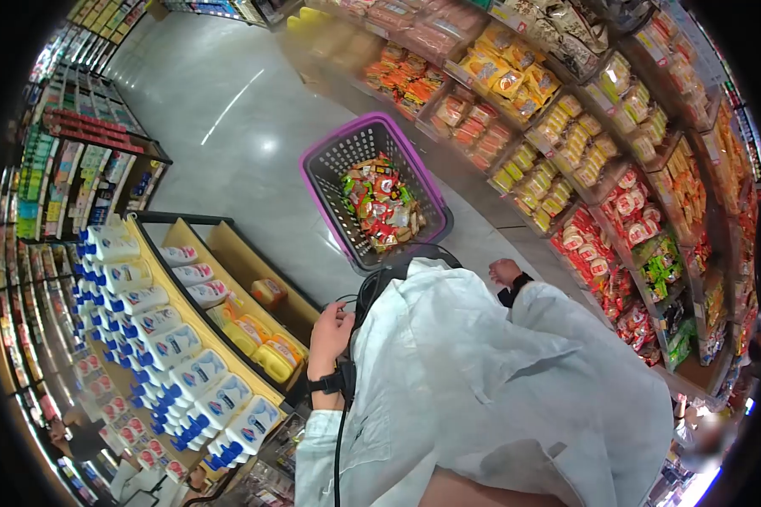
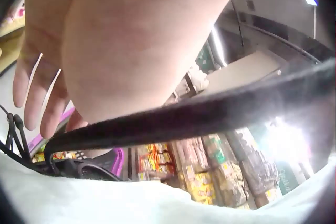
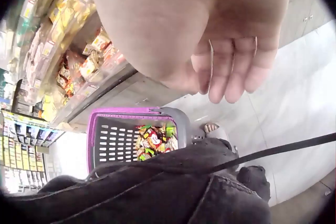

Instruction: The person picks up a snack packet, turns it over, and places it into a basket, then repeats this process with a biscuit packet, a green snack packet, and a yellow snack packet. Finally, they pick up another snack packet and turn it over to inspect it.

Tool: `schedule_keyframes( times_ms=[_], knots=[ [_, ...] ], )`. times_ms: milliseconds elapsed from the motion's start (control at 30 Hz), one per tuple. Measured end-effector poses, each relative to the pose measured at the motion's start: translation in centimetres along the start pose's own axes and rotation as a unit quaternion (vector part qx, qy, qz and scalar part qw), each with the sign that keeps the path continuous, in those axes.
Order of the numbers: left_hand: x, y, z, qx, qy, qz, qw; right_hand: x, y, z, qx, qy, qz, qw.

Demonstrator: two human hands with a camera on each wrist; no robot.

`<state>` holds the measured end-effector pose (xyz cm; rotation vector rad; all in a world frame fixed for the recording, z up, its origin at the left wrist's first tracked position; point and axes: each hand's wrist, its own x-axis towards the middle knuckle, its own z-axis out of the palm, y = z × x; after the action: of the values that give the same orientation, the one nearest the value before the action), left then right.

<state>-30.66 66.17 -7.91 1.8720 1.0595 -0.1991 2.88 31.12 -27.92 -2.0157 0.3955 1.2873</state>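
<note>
In the head view my left hand (image 1: 331, 331) hangs at my left side, close to the shelf of bottles. Its fingers (image 2: 52, 98) are loosely extended in the left wrist view, with nothing held. My right hand (image 1: 506, 272) hangs on the other side of my body, near the snack bins. Empty, it shows relaxed fingers (image 3: 231, 77) in the right wrist view. On the floor just in front of me stands a grey shopping basket (image 1: 321, 182) with a purple rim, apart from both hands. Many small colourful snack packets (image 1: 382, 203) lie in it.
Stepped bins of packaged snacks (image 1: 516, 72) line the right side. To the left, a yellow-edged shelf unit holds white bottles with blue pumps (image 1: 177, 342) and yellow bottles (image 1: 266, 342). A grey tiled aisle (image 1: 203, 93) runs ahead. A black cable (image 3: 278, 153) trails past my legs.
</note>
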Motion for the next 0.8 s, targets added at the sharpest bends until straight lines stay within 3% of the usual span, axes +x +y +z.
schedule_keyframes(
  times_ms=[67, 100, 167, 233, 300, 367, 467, 500, 533, 567, 633, 800],
  knots=[
    [-0.5, 1.1, -1.6, -0.053, 0.036, -0.038, 0.997, 4.7, -1.2, 1.2, -0.001, -0.028, 0.010, 1.000],
    [-0.8, 1.2, -2.3, -0.075, 0.057, -0.060, 0.994, 8.9, -0.7, 1.4, -0.076, -0.107, -0.070, 0.989],
    [-1.9, 1.0, -3.8, -0.069, 0.079, -0.103, 0.989, 13.7, -2.7, 4.1, -0.224, -0.109, -0.161, 0.955],
    [-3.3, 0.2, -6.1, -0.018, 0.074, -0.143, 0.987, 9.4, -10.1, 6.6, -0.226, -0.066, -0.208, 0.949],
    [-4.1, -1.1, -7.8, 0.060, 0.066, -0.165, 0.982, 7.2, -14.4, 9.6, 0.057, -0.113, -0.095, 0.987],
    [-3.6, -2.5, -9.4, 0.104, 0.061, -0.175, 0.977, 6.7, -17.3, 10.5, 0.075, -0.168, -0.098, 0.978],
    [-2.2, -2.0, -11.2, 0.132, 0.043, -0.189, 0.972, 7.3, -17.5, 10.5, 0.090, -0.177, -0.128, 0.972],
    [-0.5, 1.7, -11.6, 0.140, 0.032, -0.203, 0.969, 6.6, -17.3, 10.2, 0.139, -0.136, -0.126, 0.973],
    [0.8, 3.8, -12.0, 0.148, 0.023, -0.214, 0.965, 6.6, -16.4, 9.9, 0.141, -0.121, -0.105, 0.977],
    [1.8, 2.4, -12.1, 0.113, 0.037, -0.152, 0.981, 7.0, -15.0, 9.0, 0.144, -0.105, -0.086, 0.980],
    [4.8, 2.5, -12.5, 0.122, 0.005, -0.140, 0.983, 9.3, -9.8, 7.6, 0.174, -0.068, -0.041, 0.982],
    [12.9, 3.9, -13.2, 0.094, -0.054, -0.076, 0.991, 13.2, 7.1, 3.0, 0.316, -0.074, 0.053, 0.944]
  ],
)
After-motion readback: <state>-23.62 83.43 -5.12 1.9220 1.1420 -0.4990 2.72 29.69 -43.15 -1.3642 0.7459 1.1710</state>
